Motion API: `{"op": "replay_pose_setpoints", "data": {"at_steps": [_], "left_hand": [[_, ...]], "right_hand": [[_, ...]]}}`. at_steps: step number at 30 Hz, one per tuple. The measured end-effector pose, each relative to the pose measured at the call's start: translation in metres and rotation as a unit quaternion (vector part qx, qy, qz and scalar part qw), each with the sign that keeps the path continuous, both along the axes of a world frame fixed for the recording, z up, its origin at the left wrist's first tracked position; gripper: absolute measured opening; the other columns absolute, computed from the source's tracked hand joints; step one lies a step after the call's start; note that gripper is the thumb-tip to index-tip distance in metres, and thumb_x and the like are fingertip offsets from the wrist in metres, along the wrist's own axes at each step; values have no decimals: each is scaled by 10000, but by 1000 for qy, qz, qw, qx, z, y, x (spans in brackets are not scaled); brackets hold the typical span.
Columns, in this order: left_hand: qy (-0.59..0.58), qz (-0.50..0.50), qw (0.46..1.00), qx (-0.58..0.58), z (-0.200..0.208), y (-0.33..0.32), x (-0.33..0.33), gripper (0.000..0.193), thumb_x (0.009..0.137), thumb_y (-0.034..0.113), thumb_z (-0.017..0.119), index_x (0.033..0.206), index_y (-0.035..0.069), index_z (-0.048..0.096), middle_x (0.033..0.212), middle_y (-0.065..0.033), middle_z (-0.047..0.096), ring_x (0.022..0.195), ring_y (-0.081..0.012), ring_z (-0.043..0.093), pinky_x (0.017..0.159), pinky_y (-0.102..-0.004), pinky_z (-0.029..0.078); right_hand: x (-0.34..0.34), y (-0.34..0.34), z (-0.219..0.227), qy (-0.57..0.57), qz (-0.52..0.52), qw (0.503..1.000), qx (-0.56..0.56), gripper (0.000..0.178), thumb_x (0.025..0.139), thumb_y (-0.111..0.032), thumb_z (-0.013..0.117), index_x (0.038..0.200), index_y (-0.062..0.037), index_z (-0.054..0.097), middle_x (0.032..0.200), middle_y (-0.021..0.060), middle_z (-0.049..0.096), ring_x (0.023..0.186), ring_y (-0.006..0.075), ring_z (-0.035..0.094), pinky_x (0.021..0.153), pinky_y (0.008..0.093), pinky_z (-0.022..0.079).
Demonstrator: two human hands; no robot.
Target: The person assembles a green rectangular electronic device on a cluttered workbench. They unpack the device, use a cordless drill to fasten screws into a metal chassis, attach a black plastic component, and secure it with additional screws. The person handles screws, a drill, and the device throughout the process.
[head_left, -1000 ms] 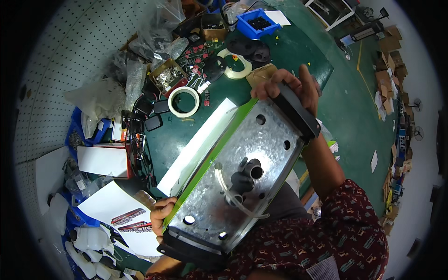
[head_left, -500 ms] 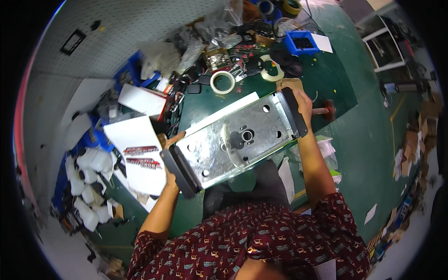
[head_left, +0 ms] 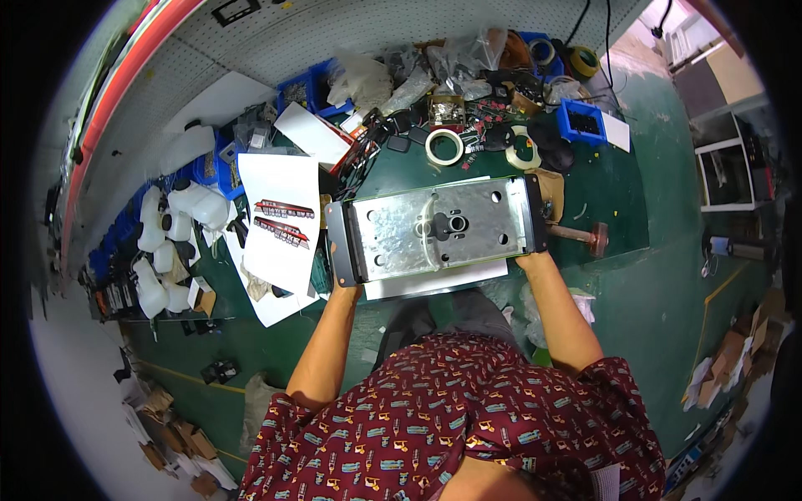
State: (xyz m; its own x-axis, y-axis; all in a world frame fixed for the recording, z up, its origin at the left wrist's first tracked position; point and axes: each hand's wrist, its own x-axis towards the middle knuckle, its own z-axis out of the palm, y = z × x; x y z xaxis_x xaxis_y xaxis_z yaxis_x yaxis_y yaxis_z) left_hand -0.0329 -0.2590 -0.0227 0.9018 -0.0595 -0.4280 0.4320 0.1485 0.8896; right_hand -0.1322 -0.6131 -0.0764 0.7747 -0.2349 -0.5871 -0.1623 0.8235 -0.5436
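A shallow metal housing (head_left: 401, 242) with black end plates, round holes and a round fitting at its middle lies level between my hands. A pale curved tube or strip (head_left: 429, 224) crosses its inside. My left hand (head_left: 346, 294) grips the near corner of the left end plate (head_left: 343, 244). At the other end, my right hand (head_left: 535, 262) holds the near corner of the right end plate (head_left: 535, 213). Most fingers of both hands are hidden beneath the housing. A white sheet (head_left: 451, 277) shows under its near edge.
A hammer (head_left: 598, 239) lies right of the housing. White paper with red-and-black labels (head_left: 284, 225) is at left. Beyond sit a tape roll (head_left: 431, 149), a blue bin (head_left: 580, 138) and a heap of clear bags (head_left: 476, 58). White plastic bottles (head_left: 194, 200) stand far left.
The housing has gone from tilted, right end farther away, to nearly level across my front. Both hands have shifted to its near corners. The whole view has turned as well.
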Motion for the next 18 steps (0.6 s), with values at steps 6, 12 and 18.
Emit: {"op": "replay_pose_setpoints", "data": {"at_steps": [6, 12, 18], "left_hand": [[-7, 23, 989, -146, -45, 15, -3, 662, 1077, 453, 506, 1601, 56, 422, 1542, -61, 539, 1381, -201, 541, 1163, -335, 411], [5, 23, 984, -175, -48, 11, -2, 548, 1088, 474, 474, 1452, 71, 551, 1288, -31, 659, 1150, -150, 643, 1002, -311, 500], [40, 26, 974, -221, -29, 10, -3, 391, 1134, 343, 424, 1374, 77, 582, 1082, -8, 669, 919, -89, 634, 808, -244, 516]], "right_hand": [[3, 0, 5, 6, 2, 999, -33, 507, 1122, -487, 402, 1495, -176, 551, 1445, 49, 632, 1291, 256, 598, 1095, 444, 485], [3, -5, -1, -15, 4, 1000, -26, 563, 1125, -550, 335, 1548, -215, 496, 1514, 26, 579, 1368, 248, 542, 1164, 435, 411], [-8, -14, -21, -72, 34, 987, -142, 533, 1135, -507, 342, 1537, -195, 502, 1495, 28, 587, 1360, 246, 546, 1158, 418, 418]]}}
